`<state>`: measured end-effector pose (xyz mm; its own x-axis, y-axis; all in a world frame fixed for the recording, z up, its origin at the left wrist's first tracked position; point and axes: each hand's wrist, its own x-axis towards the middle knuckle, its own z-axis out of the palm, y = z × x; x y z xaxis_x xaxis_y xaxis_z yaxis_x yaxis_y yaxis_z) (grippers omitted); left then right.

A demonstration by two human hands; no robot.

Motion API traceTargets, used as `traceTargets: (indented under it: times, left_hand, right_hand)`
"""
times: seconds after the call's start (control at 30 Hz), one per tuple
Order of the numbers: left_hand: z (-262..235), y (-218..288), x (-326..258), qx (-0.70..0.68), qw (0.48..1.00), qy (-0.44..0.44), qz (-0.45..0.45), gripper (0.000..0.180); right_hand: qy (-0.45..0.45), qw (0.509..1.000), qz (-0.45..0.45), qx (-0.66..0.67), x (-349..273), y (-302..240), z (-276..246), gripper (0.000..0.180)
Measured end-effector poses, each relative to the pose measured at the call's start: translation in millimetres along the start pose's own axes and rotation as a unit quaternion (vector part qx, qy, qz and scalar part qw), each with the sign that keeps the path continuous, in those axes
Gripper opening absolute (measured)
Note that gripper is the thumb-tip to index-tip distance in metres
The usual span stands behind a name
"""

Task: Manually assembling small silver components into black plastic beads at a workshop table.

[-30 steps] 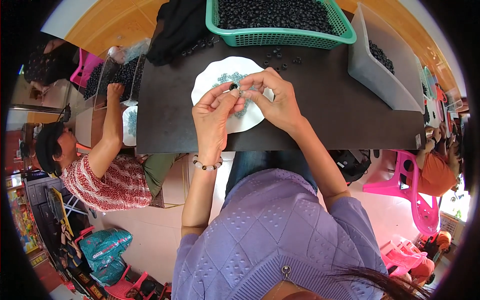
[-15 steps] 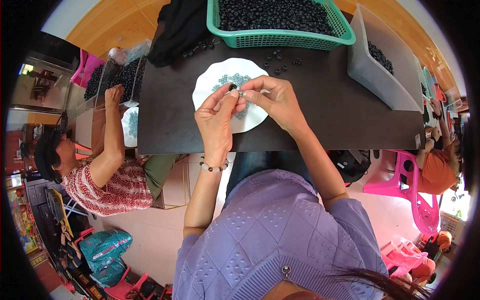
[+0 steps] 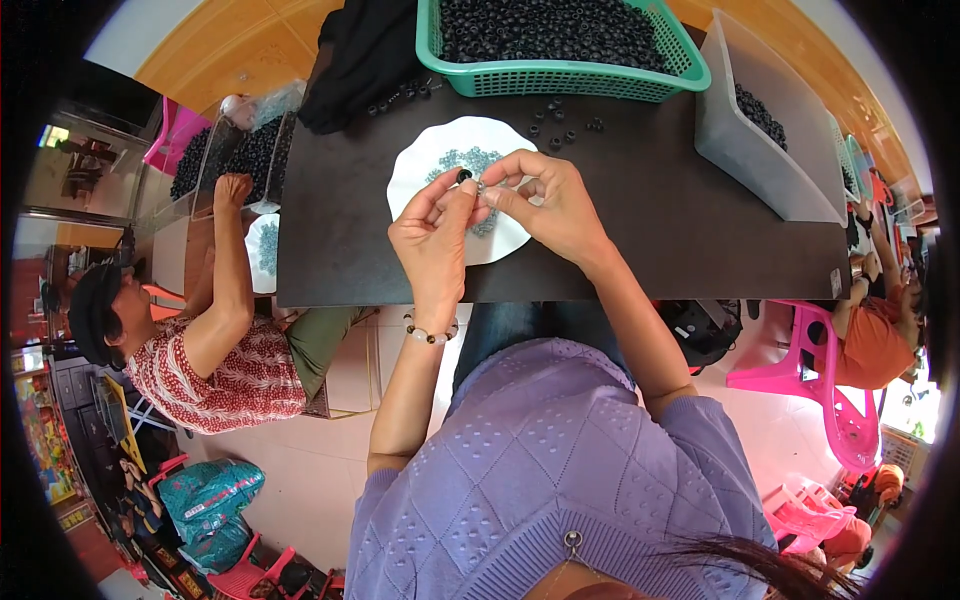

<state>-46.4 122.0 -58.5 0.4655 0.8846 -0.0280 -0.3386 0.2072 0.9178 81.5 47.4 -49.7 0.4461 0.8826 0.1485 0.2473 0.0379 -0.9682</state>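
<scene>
Over a white plate (image 3: 412, 165) my two hands meet, fingertips almost touching. My left hand (image 3: 434, 232) is closed in a pinch on a small round black piece (image 3: 463, 175), which looks like a thick bead or cap. Thumb and forefinger of my right hand (image 3: 553, 207) pinch a tiny clear piece (image 3: 481, 188) right beside the black one. Whether the two pieces are joined is too small to tell. On the plate lies a heap of small translucent bluish pieces (image 3: 466, 158), partly hidden by my fingers.
A green basket (image 3: 570, 78) full of black pieces stands at the table's far side. To its right is a translucent bin (image 3: 745, 170); loose black pieces (image 3: 556, 142) lie between basket and plate. Black cloth (image 3: 355, 70) lies far left. A co-worker (image 3: 215, 350) sits at left; a pink stool (image 3: 810, 350) stands right.
My hands stay over the plate with almost the same pinch; my right fingers have shifted only slightly. The co-worker's raised hand at left has moved a little.
</scene>
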Motion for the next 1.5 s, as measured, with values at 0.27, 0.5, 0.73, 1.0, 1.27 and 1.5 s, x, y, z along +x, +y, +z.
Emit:
traceTargets:
  times: [0.27,0.5,0.73,1.0,1.27,1.5]
  left_hand:
    - [0,-2,1,0.010,1.000,0.005,-0.003,0.026]
    - [-3,-6,3,0.011,1.000,0.006,-0.008,0.025]
    - [-7,-4,10,0.031,0.999,0.014,-0.007,0.024]
    - [-17,2,15,-0.028,0.997,0.015,-0.071,0.025]
    - [-22,13,17,-0.037,0.997,0.004,-0.070,0.025]
    - [-23,12,20,-0.096,0.987,-0.050,-0.118,0.020]
  right_hand:
    - [0.017,0.997,-0.047,-0.051,0,-1,2,0.014]
    - [0.022,0.995,-0.056,-0.082,3,-3,5,0.014]
    - [0.044,0.995,-0.073,-0.046,10,7,12,0.010]
    - [0.015,0.999,0.009,-0.044,21,8,10,0.011]
    - [0.014,0.993,-0.012,0.119,20,0,7,0.014]
    - [-0.004,0.998,-0.060,0.021,12,-3,-2,0.014]
